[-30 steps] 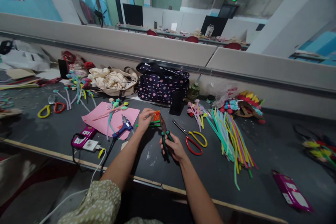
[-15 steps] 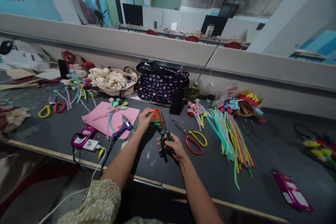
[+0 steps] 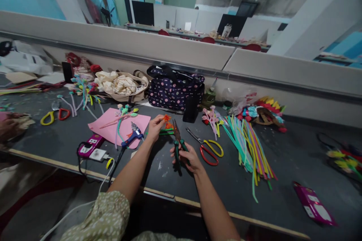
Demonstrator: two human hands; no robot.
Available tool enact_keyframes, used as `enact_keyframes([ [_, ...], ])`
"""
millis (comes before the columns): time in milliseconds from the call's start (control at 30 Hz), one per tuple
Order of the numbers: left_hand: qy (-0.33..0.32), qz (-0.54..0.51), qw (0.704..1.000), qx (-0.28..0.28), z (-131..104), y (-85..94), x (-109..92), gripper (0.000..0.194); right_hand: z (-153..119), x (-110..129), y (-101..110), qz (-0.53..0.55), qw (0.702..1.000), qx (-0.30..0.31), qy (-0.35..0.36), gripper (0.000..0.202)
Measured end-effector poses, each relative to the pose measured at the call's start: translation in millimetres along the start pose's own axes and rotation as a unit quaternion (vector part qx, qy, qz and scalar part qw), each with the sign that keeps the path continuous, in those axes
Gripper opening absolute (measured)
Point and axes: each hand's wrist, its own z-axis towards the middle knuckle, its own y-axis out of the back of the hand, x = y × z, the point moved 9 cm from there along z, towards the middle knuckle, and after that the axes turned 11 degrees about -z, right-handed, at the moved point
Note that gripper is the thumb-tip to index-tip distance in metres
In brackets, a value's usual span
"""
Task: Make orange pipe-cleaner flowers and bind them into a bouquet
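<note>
My left hand [image 3: 155,128] pinches a small orange fuzzy piece [image 3: 166,118], seemingly bent pipe cleaner, at its fingertips. Just below it, more orange fuzz [image 3: 169,125] and several green pipe cleaners [image 3: 166,131] lie close to the table. My right hand [image 3: 188,158] is wrapped round the green handles of long-nose pliers [image 3: 177,132]. Their dark jaws point up and away, a little apart, beside the orange piece and not on it. Scissors [image 3: 207,147] with one red and one yellow handle lie right of the pliers. A blue glue gun [image 3: 133,137] rests left of my left hand.
Pink paper [image 3: 104,121] carries pipe-cleaner flowers. A bundle of coloured pipe cleaners [image 3: 249,147] lies right, a dotted bag [image 3: 175,88] behind. A power strip [image 3: 92,147] with cables sits near the front edge. Another person's hand [image 3: 8,128] holds beige material at far left.
The orange piece in my left hand has come away from the plier jaws, slightly up and left. The pliers have shifted little. Another person's hand has come into view at far left.
</note>
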Motion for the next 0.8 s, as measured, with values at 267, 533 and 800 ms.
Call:
enact_keyframes([
  [267,-0.004,-0.001,1.000,0.030,-0.5,-4.2,-1.5,0.016,-0.5,-5.1,-1.8,0.014,1.000,0.018,-0.007,0.024],
  [533,0.006,-0.003,0.999,0.038,-1.4,-4.1,2.9,0.015,-0.9,-9.4,-1.6,0.021,0.999,0.031,-0.017,0.023],
  [800,-0.006,0.018,0.998,0.052,-0.7,-5.2,-0.7,0.012,-0.7,-9.5,0.3,0.018,0.999,0.023,-0.015,0.022],
])
